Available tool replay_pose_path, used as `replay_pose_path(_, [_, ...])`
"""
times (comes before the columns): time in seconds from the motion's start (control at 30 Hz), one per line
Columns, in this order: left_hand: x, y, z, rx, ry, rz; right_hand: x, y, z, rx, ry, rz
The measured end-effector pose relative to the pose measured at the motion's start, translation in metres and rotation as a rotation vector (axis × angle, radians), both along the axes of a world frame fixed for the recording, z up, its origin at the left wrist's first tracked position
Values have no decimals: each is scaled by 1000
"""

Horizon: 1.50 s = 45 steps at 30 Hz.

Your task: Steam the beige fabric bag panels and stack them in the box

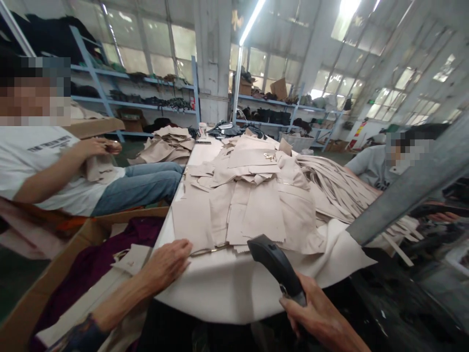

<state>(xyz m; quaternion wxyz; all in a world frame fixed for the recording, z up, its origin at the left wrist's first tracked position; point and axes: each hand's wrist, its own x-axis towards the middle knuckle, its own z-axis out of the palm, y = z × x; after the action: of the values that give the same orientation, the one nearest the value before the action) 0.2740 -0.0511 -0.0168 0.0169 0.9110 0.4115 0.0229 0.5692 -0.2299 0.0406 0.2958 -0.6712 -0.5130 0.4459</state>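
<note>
My right hand (pixel 309 303) is wrapped round the handle of a black, curved handheld tool (pixel 269 254); its broad head points up and left over the near edge of the beige pieces. I cannot make out what kind of tool it is. At the table's left edge, my left hand (pixel 170 261) is closed, fingers together, at the corner of a flat beige piece (pixel 192 220) with a metal zip (pixel 218 248) along its near side. Its fingertips are partly hidden. More beige cut pieces (pixel 260 210) lie overlapped beyond the tool.
Long beige strips (pixel 333 183) heap at the right, behind a slanting grey metal post (pixel 406 181). A cardboard box (pixel 69 261) holding purple cloth stands at lower left. One person sits left handling a beige piece (pixel 100 168); another person (pixel 370 161) is at right.
</note>
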Motion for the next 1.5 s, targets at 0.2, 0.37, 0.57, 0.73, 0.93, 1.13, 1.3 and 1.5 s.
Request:
replay_pose_path(0.2, [2, 23, -5, -25, -322, -38, 4, -16, -2, -57, -77, -5])
replay_pose_path(0.37, [-18, 25, -19, -77, -424, -10, -11, -9, 3, -24, -115, 114])
replay_pose_path(0.57, [-19, -11, -34, -104, -584, 1, -47, 18, 9, -72, -137, 251])
replay_pose_path(0.73, [-19, -26, -48, -32, -724, -29, -71, 39, 5, -119, -135, 285])
replay_pose_path(0.93, [-23, -22, -55, -70, -762, -55, -80, 67, 9, -57, -173, 173])
replay_pose_path(1.13, [-3, -2, -34, -117, -524, 81, -56, 59, 30, 43, -189, 123])
replay_pose_path(1.3, [33, 37, -18, -77, -380, -81, -42, 33, 26, -35, -138, 103])
replay_pose_path(1.5, [35, 34, -22, -67, -675, -21, -30, 21, 12, -88, -57, 134])
